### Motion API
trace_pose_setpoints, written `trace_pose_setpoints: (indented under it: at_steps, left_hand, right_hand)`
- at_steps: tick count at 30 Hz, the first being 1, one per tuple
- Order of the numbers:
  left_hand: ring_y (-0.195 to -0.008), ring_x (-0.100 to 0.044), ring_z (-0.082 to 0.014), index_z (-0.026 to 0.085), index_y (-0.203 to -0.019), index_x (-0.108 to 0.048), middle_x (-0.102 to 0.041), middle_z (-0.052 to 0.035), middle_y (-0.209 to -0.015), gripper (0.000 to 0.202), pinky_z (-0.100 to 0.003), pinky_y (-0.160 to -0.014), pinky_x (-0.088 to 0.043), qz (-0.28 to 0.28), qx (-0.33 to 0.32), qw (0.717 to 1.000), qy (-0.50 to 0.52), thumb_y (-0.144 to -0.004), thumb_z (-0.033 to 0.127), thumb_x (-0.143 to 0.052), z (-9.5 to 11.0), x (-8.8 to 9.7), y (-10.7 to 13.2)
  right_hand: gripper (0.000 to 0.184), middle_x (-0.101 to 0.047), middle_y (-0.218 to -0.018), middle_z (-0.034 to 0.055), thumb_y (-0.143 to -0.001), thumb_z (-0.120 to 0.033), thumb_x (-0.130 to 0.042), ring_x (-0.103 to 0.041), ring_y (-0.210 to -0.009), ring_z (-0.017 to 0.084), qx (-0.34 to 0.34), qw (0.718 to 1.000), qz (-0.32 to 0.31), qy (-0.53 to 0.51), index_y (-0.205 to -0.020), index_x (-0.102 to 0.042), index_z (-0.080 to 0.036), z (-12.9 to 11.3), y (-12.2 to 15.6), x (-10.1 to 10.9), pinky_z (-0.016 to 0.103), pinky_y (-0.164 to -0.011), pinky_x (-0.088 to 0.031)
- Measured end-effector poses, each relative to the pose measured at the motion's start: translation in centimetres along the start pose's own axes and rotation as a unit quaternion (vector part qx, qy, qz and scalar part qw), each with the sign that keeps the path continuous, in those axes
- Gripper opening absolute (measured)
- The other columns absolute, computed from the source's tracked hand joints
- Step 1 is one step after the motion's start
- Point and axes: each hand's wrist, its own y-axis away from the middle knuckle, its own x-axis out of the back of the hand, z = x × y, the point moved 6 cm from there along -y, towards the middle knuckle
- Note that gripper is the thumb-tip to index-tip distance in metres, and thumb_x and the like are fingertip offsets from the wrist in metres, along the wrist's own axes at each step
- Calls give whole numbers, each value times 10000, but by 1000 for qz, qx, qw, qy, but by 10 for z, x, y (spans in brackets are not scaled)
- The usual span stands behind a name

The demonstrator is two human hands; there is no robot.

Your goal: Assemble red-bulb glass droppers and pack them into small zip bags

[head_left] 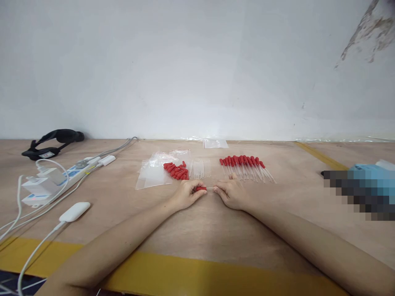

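My left hand [187,194] pinches a red rubber dropper bulb [201,188] low over the table. A thin clear dropper tube [210,188] runs from the bulb's open end to my right hand [231,192], whose fingers are closed on it. How far the tube sits in the bulb cannot be made out. Just beyond my left hand lies a pile of loose red bulbs [177,171]. Bare clear tubes [200,168] lie side by side to the right of that pile. Behind my right hand, several droppers with red bulbs [243,162] are lined up in a row.
Clear plastic bags [154,174] lie beneath and beside the loose bulbs, with another bag [216,143] by the wall. At left are a power strip [77,170] with cables, a white device [75,211] and a black strap [58,135]. A blue package [370,176] sits at right.
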Motion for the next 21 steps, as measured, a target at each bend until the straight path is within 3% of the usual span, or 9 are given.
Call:
trace_pose_setpoints:
  at_steps: [7, 10, 13, 16, 21]
  left_hand:
    - [-598, -554, -112, 160, -799, -619, -639, -12, -710, 131, -211, -557, -433, 16, 26, 1000, 2, -764, 271, -558, 1, 4, -2]
    - [-618, -572, -113, 151, -904, -597, -636, -30, -775, 197, -228, -595, -464, 37, 49, 998, 19, -741, 260, -586, -7, 6, -2]
    - [-632, -560, -114, 133, -993, -552, -601, -48, -817, 310, -241, -595, -477, 50, 62, 997, 24, -713, 256, -608, -15, 7, -2]
    - [-629, -536, -109, 138, -946, -572, -570, -33, -771, 250, -233, -581, -466, 31, 48, 998, 0, -719, 241, -592, -16, 6, -3]
    - [-615, -519, -107, 152, -874, -596, -543, -20, -735, 166, -229, -570, -448, 23, 36, 999, -21, -729, 232, -577, -12, 5, -3]
  right_hand:
    - [294, -615, -748, 21, -882, -295, -363, -507, -681, 130, 18, 1000, -11, 17, -771, -617, -200, -1, -3, 10, 313, -722, -232]
    - [250, -617, -787, 34, -851, -288, -424, -515, -774, 158, 7, 999, -6, 36, -771, -650, -216, 7, -4, 22, 324, -733, -228]
    - [230, -623, -736, 27, -815, -280, -448, -523, -733, 165, -119, 992, 13, 38, -737, -655, -215, 36, -6, 34, 307, -688, -255]
    - [294, -609, -633, 20, -804, -313, -413, -523, -636, 163, -262, 964, 26, 30, -631, -624, -203, 66, -9, 38, 287, -631, -281]
    - [354, -616, -644, 61, -792, -369, -401, -551, -661, 206, -356, 931, 13, 77, -569, -603, -183, 84, -25, 22, 337, -674, -295]
